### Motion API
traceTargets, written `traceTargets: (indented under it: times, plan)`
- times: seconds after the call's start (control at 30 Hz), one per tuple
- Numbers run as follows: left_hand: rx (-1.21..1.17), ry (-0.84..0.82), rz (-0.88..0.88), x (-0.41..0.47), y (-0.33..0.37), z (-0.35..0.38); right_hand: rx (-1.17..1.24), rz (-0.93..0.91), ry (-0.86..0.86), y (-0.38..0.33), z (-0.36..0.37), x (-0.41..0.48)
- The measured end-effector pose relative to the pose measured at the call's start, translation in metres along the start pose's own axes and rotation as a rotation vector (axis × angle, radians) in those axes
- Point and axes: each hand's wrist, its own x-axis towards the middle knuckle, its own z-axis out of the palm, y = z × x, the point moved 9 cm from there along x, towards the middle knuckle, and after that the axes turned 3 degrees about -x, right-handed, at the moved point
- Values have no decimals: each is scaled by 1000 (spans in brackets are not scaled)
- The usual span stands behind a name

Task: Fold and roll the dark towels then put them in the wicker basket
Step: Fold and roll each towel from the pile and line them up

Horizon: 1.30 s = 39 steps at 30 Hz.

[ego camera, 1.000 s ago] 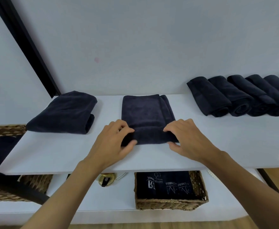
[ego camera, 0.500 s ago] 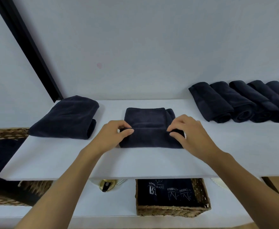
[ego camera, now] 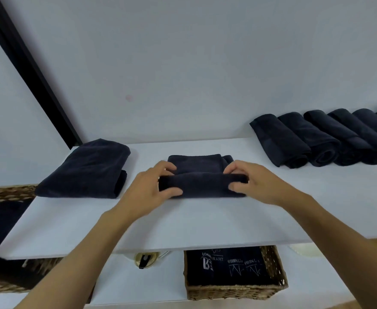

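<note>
White shelf (ego camera: 205, 221) under a pale wall: your towel (ego camera: 202, 184) lies mid-shelf, its roll running left to right. Your left hand (ego camera: 148, 192) and right hand (ego camera: 256, 184) each pinch an end, equally near; the unrolled flap lies away from you, toward the wall.
</note>
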Motion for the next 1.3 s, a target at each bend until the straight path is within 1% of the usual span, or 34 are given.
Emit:
traceTargets:
  times: [0.03, 0.07, 0.13, 0.17, 0.2, 0.27, 0.33, 0.37, 0.4, 0.47, 0.5, 0.53, 0.57, 0.6, 0.63, 0.67, 0.7, 0.73, 0.77, 0.83, 0.9, 0.93, 1.03, 1.07, 1.1, 1.13, 1.17, 1.2, 1.23, 1.27, 1.3]
  plan:
    - [-126, -26, -85, 9, -8, 0, 98, 39, -25, 3, -3, 4]
    - [-183, -40, -124, 18, -12, 1, 154, 78, -50, 6, -5, 8]
    - [-180, -58, -157, 33, -18, 4, 160, 135, -74, 15, -6, 16]
    - [-172, -65, -184, 40, -21, 6, 137, 144, -54, 19, -7, 20]
    - [-174, -66, -215, 46, -24, 8, 93, 139, 3, 22, -9, 24]
    - [-198, -61, -266, 57, -30, 9, -81, 65, 218, 22, -18, 25]
    - [-238, -81, -322, 65, -36, 12, -351, -120, 425, 3, -23, 18]
    - [-246, -97, -353, 68, -40, 14, -494, -217, 478, -7, -20, 13]
    - [-240, -111, -381, 70, -42, 14, -602, -283, 491, -13, -15, 8]
    - [-197, -137, -411, 75, -45, 14, -735, -325, 430, -13, -6, 9]
    - [-148, -134, -405, 78, -45, 12, -764, -309, 379, -9, -5, 14]
    - [-83, -103, -382, 80, -42, 8, -773, -279, 329, -6, -5, 20]
    - [-9, -37, -330, 82, -37, 1, -762, -246, 282, -4, -7, 28]
    - [64, 51, -235, 81, -25, -8, -737, -222, 241, -3, -10, 36]
    - [121, 124, -101, 77, -9, -14, -697, -201, 205, -1, -13, 44]
    - [176, 150, 36, 71, 8, -15, -641, -177, 171, 0, -15, 51]
    - [247, 131, 140, 64, 18, -10, -568, -142, 134, 4, -17, 58]
    - [330, 88, 206, 60, 23, -2, -487, -100, 94, 10, -18, 64]
    - [410, 45, 225, 60, 20, 4, -415, -44, 50, 16, -19, 70]
    - [464, -6, 163, 70, 11, 5, -348, 56, -18, 23, -22, 81]
    - [452, -73, 88, 87, 6, 7, -425, 69, -32, 15, -26, 91]
    - [449, -120, 49, 96, 3, 9, -501, 27, -7, 5, -27, 95]
    - [416, -277, -73, 117, -11, 17, -710, -257, 123, -39, -13, 92]
    - [423, -319, -111, 121, -16, 19, -773, -316, 125, -46, -1, 90]
    - [452, -335, -143, 125, -19, 20, -837, -328, 115, -47, 10, 91]
    - [501, -311, -159, 129, -18, 17, -896, -315, 123, -46, 17, 94]
    - [556, -238, -160, 131, -13, 12, -927, -290, 152, -43, 18, 98]
    - [592, -120, -158, 131, -4, 5, -925, -253, 180, -41, 16, 102]
    - [584, 8, -159, 126, 6, 0, -900, -206, 195, -39, 11, 106]
    - [527, 115, -156, 117, 15, 0, -858, -153, 195, -36, 6, 110]
    - [434, 177, -146, 108, 23, 6, -793, -87, 182, -31, 0, 112]
